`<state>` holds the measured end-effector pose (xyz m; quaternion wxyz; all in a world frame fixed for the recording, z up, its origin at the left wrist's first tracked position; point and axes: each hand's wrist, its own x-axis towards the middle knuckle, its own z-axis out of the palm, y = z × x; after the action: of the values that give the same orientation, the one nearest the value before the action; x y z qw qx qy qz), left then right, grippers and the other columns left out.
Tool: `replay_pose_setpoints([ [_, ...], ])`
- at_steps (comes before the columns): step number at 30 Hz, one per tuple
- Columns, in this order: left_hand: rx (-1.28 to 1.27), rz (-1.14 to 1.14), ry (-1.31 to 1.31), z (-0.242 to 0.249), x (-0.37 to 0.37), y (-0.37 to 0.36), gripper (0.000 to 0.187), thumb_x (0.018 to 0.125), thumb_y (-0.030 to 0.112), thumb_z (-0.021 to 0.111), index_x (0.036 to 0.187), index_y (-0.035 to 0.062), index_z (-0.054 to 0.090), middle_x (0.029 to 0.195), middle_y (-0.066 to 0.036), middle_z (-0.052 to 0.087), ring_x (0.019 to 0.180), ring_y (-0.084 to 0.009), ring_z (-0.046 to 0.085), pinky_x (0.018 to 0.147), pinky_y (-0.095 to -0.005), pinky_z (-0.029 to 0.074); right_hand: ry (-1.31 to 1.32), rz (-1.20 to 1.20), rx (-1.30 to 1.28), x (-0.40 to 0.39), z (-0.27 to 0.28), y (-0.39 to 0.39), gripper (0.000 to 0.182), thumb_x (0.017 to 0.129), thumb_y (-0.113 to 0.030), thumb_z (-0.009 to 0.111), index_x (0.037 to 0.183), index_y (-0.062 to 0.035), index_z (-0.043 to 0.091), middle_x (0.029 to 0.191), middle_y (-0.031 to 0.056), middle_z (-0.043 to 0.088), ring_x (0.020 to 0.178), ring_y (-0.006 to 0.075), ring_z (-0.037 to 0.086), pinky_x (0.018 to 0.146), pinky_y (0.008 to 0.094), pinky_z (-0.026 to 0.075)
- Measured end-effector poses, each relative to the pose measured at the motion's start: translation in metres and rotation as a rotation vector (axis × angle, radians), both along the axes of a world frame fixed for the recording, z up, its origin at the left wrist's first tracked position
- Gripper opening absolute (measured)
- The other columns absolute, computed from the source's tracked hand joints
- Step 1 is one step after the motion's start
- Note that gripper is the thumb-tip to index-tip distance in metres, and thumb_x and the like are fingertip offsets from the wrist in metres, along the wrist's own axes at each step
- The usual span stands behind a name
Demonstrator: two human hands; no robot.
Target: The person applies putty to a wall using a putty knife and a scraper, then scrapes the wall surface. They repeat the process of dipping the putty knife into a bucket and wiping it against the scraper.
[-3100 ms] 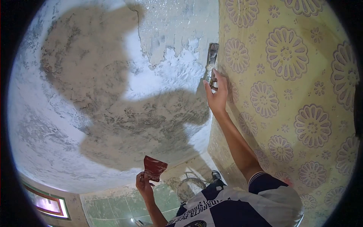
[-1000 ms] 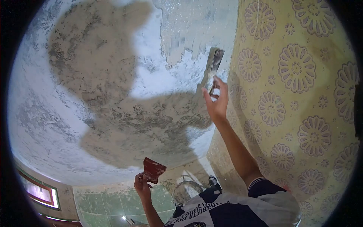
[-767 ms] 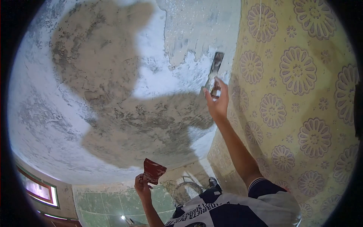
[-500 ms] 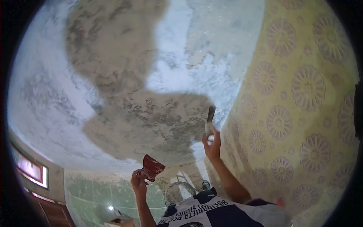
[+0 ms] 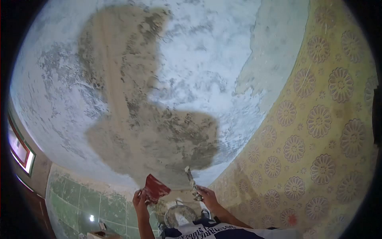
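My left hand (image 5: 140,200) grips a red plastic spreader (image 5: 156,188) by one side, its lower edge smeared with white putty. Held up to the right of it, my right hand (image 5: 207,198) is closed round a narrow putty knife (image 5: 191,182). Pale putty coats the knife's handle and blade, and its tip points up and to the left. Both tools overlap the lower part of the blotchy white and grey plastered surface (image 5: 215,85), across which a large shadow falls.
Yellow patterned wall covering (image 5: 294,149) with flower shapes curves up the right side. Green tiles (image 5: 88,203) line the lower left, below a window (image 5: 28,161). A round putty-smeared container (image 5: 171,217) stands below my hands, and an open cardboard box (image 5: 101,235) sits at the bottom.
My right hand has come down and left with the putty knife, away from the plastered edge and nearer the spreader. My left hand has dropped slightly. The view has tilted upward.
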<state>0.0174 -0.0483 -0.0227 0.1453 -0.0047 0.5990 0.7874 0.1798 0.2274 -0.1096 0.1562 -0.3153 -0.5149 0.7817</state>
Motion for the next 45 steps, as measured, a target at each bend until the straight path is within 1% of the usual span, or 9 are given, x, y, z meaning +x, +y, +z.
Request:
replay_pose_setpoints([
  [3,0.049,0.013,-0.064,-0.037,-0.014,-0.028,0.024,0.097,0.028,0.065,0.112,0.0096,0.063,0.085,0.003,0.064,0.078,-0.0083,0.062,0.062,-0.0249,0.050,-0.036,0.060,0.568,-0.003,-0.005,-0.021,0.034,0.092,-0.013,0.067,0.124,-0.0029,0.064,0.106,0.0108,0.069,0.086,0.0198,0.066,0.068,0.0346,0.054],
  [5,0.044,0.024,-0.180,-0.055,-0.018,-0.045,0.021,0.097,0.027,0.064,0.108,0.0092,0.064,0.086,0.003,0.064,0.080,-0.0095,0.064,0.062,-0.0253,0.051,-0.145,-0.168,-0.234,0.006,-0.013,-0.033,0.032,0.094,-0.024,0.060,0.118,-0.0035,0.065,0.104,0.0137,0.068,0.087,0.0246,0.066,0.070,0.0392,0.054],
  [9,0.147,-0.104,-0.250,-0.072,-0.029,-0.072,0.019,0.098,0.025,0.062,0.105,0.0078,0.065,0.087,0.001,0.065,0.079,-0.0098,0.065,0.063,-0.0264,0.053,-0.250,-0.270,-0.222,0.042,-0.004,-0.052,0.033,0.099,-0.031,0.050,0.111,-0.0038,0.063,0.091,0.0108,0.067,0.072,0.0217,0.064,0.061,0.0355,0.052],
  [11,0.030,-0.179,-0.104,-0.061,-0.030,-0.080,0.025,0.099,0.036,0.065,0.086,0.0152,0.070,0.060,0.005,0.048,0.049,-0.0065,0.039,0.046,-0.0254,0.032,-0.321,-0.222,-0.176,0.057,0.014,-0.060,0.031,0.101,-0.031,0.048,0.106,-0.0040,0.062,0.078,0.0082,0.063,0.055,0.0183,0.056,0.050,0.0326,0.045],
  [15,0.107,-0.116,-0.077,-0.054,-0.024,-0.083,0.028,0.100,0.035,0.063,0.085,0.0118,0.068,0.063,0.006,0.050,0.053,-0.0050,0.040,0.049,-0.0250,0.034,-0.190,-0.177,-0.160,0.063,0.030,-0.074,0.032,0.104,-0.032,0.046,0.100,-0.0045,0.062,0.070,0.0063,0.058,0.046,0.0154,0.048,0.042,0.0311,0.037],
  [26,0.056,-0.115,-0.008,-0.047,0.077,-0.045,0.032,0.106,0.035,0.052,0.090,0.0109,0.066,0.067,0.006,0.051,0.056,-0.0063,0.042,0.052,-0.0243,0.034,-0.324,0.078,0.302,0.146,0.031,-0.054,0.041,0.079,-0.030,0.087,0.102,-0.0015,0.069,0.071,-0.0016,0.060,0.059,0.0061,0.054,0.053,0.0237,0.045],
  [38,0.040,-0.298,0.031,0.006,0.214,0.008,0.031,0.105,0.037,0.052,0.093,0.0106,0.064,0.068,0.006,0.049,0.056,-0.0081,0.041,0.052,-0.0257,0.036,-0.104,-0.135,0.502,0.246,0.070,-0.043,0.027,0.084,-0.025,0.083,0.083,-0.0001,0.071,0.068,0.0005,0.065,0.061,0.0083,0.058,0.056,0.0278,0.046],
  [40,0.273,-0.269,-0.224,-0.012,0.214,0.020,0.017,0.100,0.022,0.060,0.102,0.0062,0.066,0.089,-0.001,0.068,0.078,-0.0101,0.066,0.065,-0.0267,0.055,-0.123,-0.122,0.492,0.255,0.066,-0.041,0.027,0.084,-0.024,0.083,0.083,0.0000,0.071,0.068,0.0011,0.065,0.061,0.0082,0.058,0.056,0.0275,0.046],
  [45,0.238,-0.343,-0.220,0.009,0.240,0.036,0.016,0.102,0.018,0.057,0.101,0.0056,0.067,0.091,-0.002,0.070,0.077,-0.0104,0.068,0.067,-0.0264,0.056,-0.017,-0.139,0.296,0.275,0.045,-0.045,0.025,0.088,-0.024,0.079,0.093,-0.0005,0.072,0.071,0.0028,0.068,0.064,0.0099,0.061,0.060,0.0289,0.049],
])
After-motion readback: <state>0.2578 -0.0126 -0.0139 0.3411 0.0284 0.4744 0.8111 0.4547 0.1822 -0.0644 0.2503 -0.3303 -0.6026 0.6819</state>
